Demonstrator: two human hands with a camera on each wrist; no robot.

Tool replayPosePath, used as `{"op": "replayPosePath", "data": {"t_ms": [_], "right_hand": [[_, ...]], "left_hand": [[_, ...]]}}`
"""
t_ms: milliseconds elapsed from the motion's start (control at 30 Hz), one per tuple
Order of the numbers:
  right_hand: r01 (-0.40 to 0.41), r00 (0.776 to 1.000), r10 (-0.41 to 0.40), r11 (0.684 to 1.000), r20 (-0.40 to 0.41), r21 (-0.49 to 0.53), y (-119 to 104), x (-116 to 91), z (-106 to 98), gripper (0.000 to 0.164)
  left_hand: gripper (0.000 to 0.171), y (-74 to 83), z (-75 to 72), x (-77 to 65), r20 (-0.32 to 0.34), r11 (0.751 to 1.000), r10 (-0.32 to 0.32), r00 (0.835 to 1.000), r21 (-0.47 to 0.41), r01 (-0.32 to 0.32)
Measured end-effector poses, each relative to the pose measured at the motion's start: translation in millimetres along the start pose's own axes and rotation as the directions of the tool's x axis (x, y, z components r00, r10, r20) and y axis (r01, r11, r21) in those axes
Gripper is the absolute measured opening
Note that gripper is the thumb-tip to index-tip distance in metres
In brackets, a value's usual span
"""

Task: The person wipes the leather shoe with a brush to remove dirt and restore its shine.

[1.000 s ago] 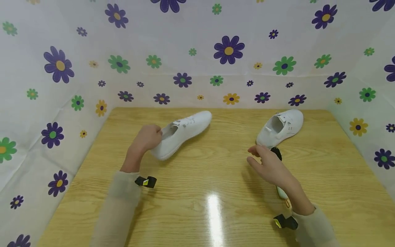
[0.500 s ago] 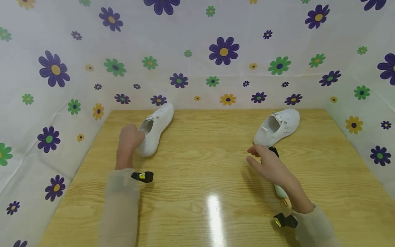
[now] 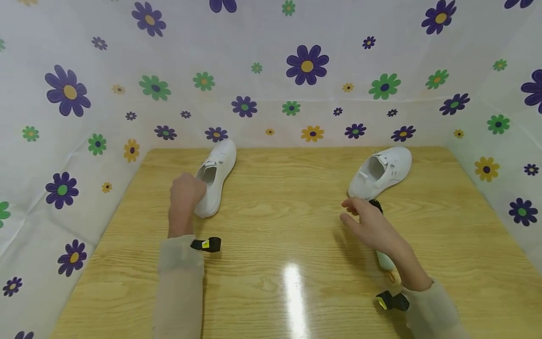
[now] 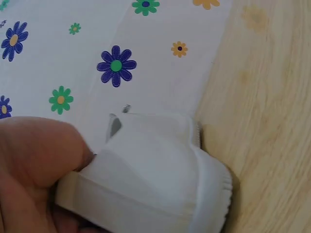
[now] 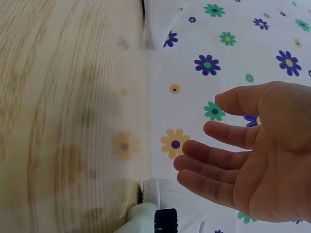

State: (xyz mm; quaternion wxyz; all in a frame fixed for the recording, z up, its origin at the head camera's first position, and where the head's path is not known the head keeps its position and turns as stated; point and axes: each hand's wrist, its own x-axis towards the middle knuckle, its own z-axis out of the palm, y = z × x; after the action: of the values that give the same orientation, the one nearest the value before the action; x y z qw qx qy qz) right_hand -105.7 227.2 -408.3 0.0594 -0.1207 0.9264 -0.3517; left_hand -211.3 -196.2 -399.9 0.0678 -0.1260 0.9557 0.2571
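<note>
A white lace-up sneaker (image 3: 224, 157) stands at the back left of the table, its toe pointing away and slightly right. My left hand (image 3: 186, 195) grips it by the heel collar; in the left wrist view the thumb lies over the edge of the sneaker's heel (image 4: 146, 179). On the right, the other white sneaker (image 3: 398, 172) rests near the back edge. Close in front of it lies a brush with a pale green handle (image 3: 384, 261) and black bristles, partly hidden under my right hand (image 3: 372, 226). That hand hovers with loosely bent fingers, holding nothing.
The wooden table (image 3: 271, 226) is enclosed at the back and sides by white cloth (image 3: 254, 47) printed with flowers. A light reflection shows on the wood near the front. Each wrist carries a small black strap-mounted device (image 3: 393, 301).
My left hand has moved the left sneaker leftward and turned it from pointing right to pointing mostly away. My right hand, the brush and the right sneaker stay in place.
</note>
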Motion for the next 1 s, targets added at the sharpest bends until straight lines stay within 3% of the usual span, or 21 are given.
{"op": "replayPosePath", "data": {"t_ms": [167,233,333,467,533,633,800,900,1000], "right_hand": [[0.006,1.000,-0.005,1.000,0.010,-0.015,2.5,1.0,-0.9,0.046],[0.007,1.000,-0.007,1.000,0.026,-0.019,4.1,0.9,-0.8,0.049],[0.012,0.999,-0.011,0.999,0.053,-0.030,6.0,0.5,0.0,0.054],[0.025,0.997,-0.022,0.999,0.076,-0.041,7.1,0.3,1.6,0.058],[0.034,0.996,-0.030,0.999,0.088,-0.043,7.3,0.2,2.8,0.059],[0.048,0.993,-0.042,0.998,0.108,-0.051,6.5,-0.7,4.7,0.061],[0.068,0.992,-0.060,0.996,0.110,-0.065,5.2,-1.3,6.4,0.063],[0.075,0.993,-0.068,0.995,0.095,-0.071,6.0,-1.5,5.3,0.062],[0.067,0.995,-0.061,0.995,0.075,-0.072,8.4,-1.7,2.1,0.061]], "left_hand": [[0.056,-1.7,-8.2,-8.1,0.152,0.996,0.071,0.986,-0.056,-0.063],[0.067,0.1,-11.4,-13.1,0.174,0.992,0.108,0.979,-0.079,-0.096],[0.078,6.4,-14.9,-20.4,0.147,0.983,0.167,0.975,-0.106,-0.152],[0.074,19.7,-14.1,-30.5,0.063,0.960,0.267,0.962,-0.109,-0.259],[0.069,26.6,-10.1,-35.9,0.033,0.946,0.318,0.947,-0.082,-0.315],[0.064,35.8,-0.3,-41.7,0.009,0.911,0.413,0.911,-0.015,-0.412],[0.063,45.6,12.3,-46.2,0.096,0.836,0.529,0.843,0.113,-0.538],[0.062,48.2,15.7,-47.7,0.160,0.818,0.543,0.824,0.119,-0.563],[0.060,50.0,18.3,-48.5,0.183,0.819,0.545,0.818,0.092,-0.567]]}}
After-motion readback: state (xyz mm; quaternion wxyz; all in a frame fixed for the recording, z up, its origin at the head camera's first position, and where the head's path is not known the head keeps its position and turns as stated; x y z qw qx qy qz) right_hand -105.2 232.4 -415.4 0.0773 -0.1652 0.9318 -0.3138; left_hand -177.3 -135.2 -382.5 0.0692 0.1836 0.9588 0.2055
